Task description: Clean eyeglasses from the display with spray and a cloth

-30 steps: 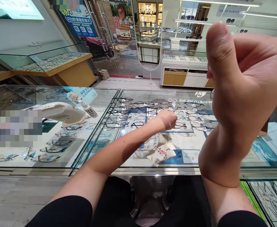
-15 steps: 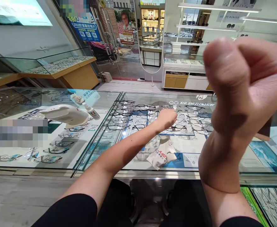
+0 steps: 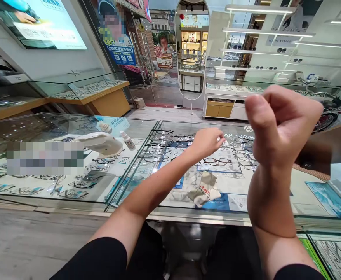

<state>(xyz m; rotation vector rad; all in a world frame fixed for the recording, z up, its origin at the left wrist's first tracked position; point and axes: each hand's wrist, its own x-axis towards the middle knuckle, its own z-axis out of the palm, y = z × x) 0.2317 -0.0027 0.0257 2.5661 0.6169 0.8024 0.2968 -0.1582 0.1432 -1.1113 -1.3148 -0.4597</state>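
Observation:
My left hand (image 3: 207,142) is stretched over the glass counter, its fingers curled closed, and no object shows in it. Below it, dark-framed glasses (image 3: 217,161) lie in the display. My right hand (image 3: 284,124) is raised nearer the camera on the right. It makes a fist with the thumb against the bent fingers, and nothing sticks out of it. A crumpled beige cloth (image 3: 206,190) with red letters rests on the counter glass (image 3: 173,202) between my forearms.
On the left part of the counter are a white curved device (image 3: 102,144) and a small white bottle (image 3: 127,140). Several rows of glasses fill the display. Behind stand an oval mirror (image 3: 191,87), a wooden-sided showcase (image 3: 109,103) and lit wall shelves (image 3: 266,33).
My right fist has moved away from the camera and looks smaller. My left hand's fingertips show more at its right side. The view has tilted up, and the counter items sit further right.

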